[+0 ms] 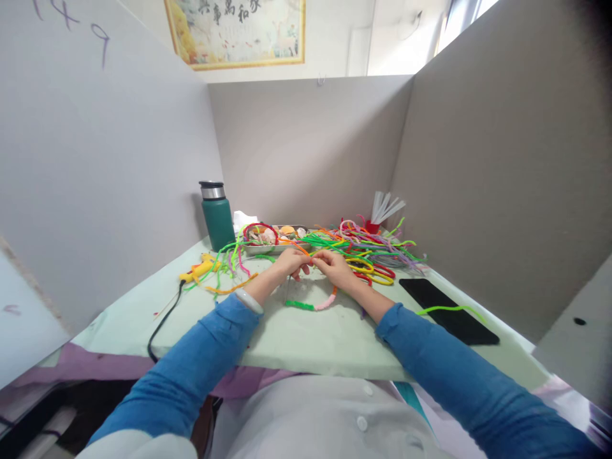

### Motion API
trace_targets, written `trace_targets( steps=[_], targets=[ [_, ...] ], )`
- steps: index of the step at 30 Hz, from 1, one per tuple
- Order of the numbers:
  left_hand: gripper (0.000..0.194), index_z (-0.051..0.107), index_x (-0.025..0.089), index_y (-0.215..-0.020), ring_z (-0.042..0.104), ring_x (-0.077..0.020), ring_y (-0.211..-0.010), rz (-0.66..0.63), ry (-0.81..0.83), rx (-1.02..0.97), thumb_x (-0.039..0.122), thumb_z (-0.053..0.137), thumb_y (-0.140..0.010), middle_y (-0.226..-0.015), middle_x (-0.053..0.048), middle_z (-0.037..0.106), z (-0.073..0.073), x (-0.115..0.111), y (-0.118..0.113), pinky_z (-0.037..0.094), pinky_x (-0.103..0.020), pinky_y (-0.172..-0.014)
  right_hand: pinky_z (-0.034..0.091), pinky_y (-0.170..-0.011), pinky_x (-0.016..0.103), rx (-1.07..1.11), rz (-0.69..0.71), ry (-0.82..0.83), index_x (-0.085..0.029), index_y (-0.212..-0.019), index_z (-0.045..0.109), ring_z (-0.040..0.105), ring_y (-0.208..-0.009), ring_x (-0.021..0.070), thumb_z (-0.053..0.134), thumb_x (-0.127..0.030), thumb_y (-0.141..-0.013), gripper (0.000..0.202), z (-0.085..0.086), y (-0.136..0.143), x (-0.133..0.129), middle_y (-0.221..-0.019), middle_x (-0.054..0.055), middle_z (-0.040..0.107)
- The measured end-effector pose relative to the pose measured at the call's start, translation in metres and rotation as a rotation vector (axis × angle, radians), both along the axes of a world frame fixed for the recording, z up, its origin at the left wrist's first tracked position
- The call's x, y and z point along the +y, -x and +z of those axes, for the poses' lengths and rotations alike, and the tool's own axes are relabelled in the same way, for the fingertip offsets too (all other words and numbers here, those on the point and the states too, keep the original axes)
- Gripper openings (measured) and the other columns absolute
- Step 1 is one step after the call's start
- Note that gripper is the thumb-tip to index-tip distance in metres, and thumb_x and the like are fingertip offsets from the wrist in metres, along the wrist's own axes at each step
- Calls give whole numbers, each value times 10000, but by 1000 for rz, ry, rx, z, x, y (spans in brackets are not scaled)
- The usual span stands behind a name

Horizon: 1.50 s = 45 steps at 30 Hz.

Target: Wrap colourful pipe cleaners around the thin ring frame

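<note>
My left hand [292, 263] and my right hand [331, 266] meet over the middle of the table, their fingertips pinched together. Between them is an orange pipe cleaner [300, 248], its end sticking up past the left fingers. Below the hands hangs a curved band [315, 307] wrapped in green, pink and orange sections; its upper ends run up behind the hands, so I cannot see exactly how it joins there. Just beyond the right hand lies a heap of many-coloured pipe cleaners [377, 255].
A metal tray [268, 249] of small pieces stands behind the hands. At left are a green bottle [218, 220] and a yellow glue gun [198, 269] with a black cord. White sticks [385, 207] stand in a red cup; a black flat pad [444, 309] lies right. Grey partitions surround the table.
</note>
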<state>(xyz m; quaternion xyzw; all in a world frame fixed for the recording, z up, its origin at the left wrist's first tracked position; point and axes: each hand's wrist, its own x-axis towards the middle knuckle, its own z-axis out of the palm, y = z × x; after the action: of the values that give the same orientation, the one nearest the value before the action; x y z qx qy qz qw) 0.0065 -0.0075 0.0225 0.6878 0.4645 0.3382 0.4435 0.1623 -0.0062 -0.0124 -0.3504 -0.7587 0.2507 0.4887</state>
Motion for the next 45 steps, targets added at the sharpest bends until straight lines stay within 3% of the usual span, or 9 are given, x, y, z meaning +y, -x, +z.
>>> trace_targets(
  steps=[8, 15, 23, 37, 45],
  targets=[
    [228, 561, 110, -752, 348, -17, -315, 73, -31, 7, 337, 569, -728, -605, -10, 606, -6, 6, -2, 399, -190, -382, 295, -505, 219, -24, -62, -34, -151, -762, 592, 391, -546, 94, 489, -374, -779, 246, -2, -1, 3, -622, -14, 505],
    [263, 592, 117, -742, 459, -45, -352, 137, -241, 134, 377, 575, -713, -636, -24, 625, -16, 18, 1, 372, -173, -365, 316, -521, 223, -19, -100, -45, -150, -742, 588, 408, -561, 100, 494, -407, -772, 276, -5, -1, 7, -623, -11, 515],
    [268, 596, 140, -754, 505, -52, -373, 178, -463, 229, 403, 549, -733, -584, 12, 600, -15, 14, 1, 370, -160, -408, 308, -510, 220, 30, -83, 12, -148, -762, 579, 399, -551, 96, 502, -400, -759, 263, -5, 0, 9, -619, -19, 502],
    [218, 572, 146, -775, 477, -41, -366, 168, -506, 227, 359, 546, -738, -595, 24, 590, -12, 10, 0, 365, -164, -421, 270, -475, 214, 6, -46, 32, -158, -760, 567, 356, -511, 87, 484, -375, -764, 232, -5, -1, 9, -564, -39, 435],
    [222, 558, 153, -781, 471, -37, -366, 129, -557, 201, 372, 537, -748, -626, 30, 589, -14, 11, 1, 347, -164, -411, 216, -425, 210, 52, 52, 105, -168, -863, 563, 296, -450, 75, 461, -376, -779, 246, -5, 0, 7, -509, -68, 353]
  ],
)
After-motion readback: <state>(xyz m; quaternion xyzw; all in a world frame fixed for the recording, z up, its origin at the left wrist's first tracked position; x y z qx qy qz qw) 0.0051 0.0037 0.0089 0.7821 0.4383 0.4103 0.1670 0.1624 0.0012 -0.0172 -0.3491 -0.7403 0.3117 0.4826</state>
